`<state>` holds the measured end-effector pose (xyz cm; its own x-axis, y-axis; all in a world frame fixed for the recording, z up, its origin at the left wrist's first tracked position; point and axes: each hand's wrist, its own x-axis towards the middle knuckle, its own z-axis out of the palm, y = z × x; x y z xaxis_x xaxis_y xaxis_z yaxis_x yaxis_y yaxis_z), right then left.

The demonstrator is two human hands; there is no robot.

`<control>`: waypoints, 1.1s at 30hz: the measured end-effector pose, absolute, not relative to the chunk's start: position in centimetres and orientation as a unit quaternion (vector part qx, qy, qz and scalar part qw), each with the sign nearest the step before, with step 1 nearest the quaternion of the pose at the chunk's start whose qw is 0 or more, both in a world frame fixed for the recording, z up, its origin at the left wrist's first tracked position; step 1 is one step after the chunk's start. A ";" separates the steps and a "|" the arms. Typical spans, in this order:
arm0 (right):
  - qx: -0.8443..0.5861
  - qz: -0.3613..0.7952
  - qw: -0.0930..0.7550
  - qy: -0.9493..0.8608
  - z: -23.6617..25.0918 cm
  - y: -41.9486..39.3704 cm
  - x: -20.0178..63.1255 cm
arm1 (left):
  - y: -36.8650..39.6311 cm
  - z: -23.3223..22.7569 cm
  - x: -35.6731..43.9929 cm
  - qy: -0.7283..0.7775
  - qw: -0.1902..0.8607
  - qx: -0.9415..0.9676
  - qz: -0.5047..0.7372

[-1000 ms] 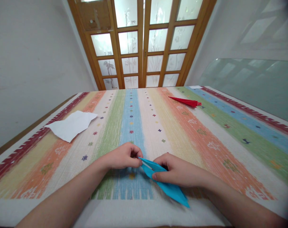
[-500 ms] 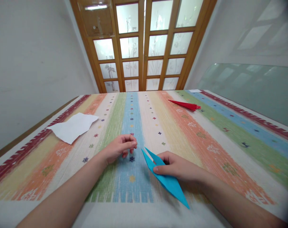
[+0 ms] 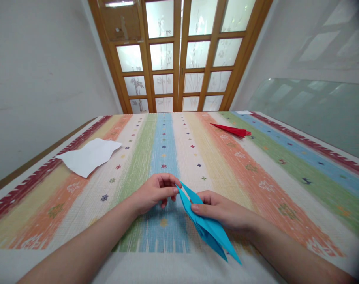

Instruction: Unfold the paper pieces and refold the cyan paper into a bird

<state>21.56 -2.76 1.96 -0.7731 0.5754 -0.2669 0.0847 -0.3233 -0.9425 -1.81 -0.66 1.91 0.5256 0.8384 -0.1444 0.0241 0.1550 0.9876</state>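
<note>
1. A blue folded paper (image 3: 207, 225) is held just above the striped tabletop (image 3: 256, 173), near its near edge.
2. Its far tip is pinched by the left hand (image 3: 155, 192), fingers (image 3: 170, 190) closed together on the paper.
3. Its middle is gripped by the right hand (image 3: 219, 209), thumb pressed on top.
4. A white sheet (image 3: 89, 156) lies by the left edge.
5. A red folded paper (image 3: 232, 129) lies towards the far right corner.
</note>
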 end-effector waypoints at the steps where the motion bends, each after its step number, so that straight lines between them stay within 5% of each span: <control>1: -0.298 0.755 0.161 -0.561 2.0 -2.8 21.5 | -0.7 1.8 -1.8 0.369 0.660 0.574 0.315; 18: -0.372 0.647 0.237 -0.622 2.3 -3.1 20.8 | -1.6 3.7 -2.0 0.349 0.291 0.795 0.402; 33: -0.378 0.520 0.300 -0.704 2.0 -4.0 20.2 | -2.3 2.8 -0.6 0.417 0.442 0.678 0.415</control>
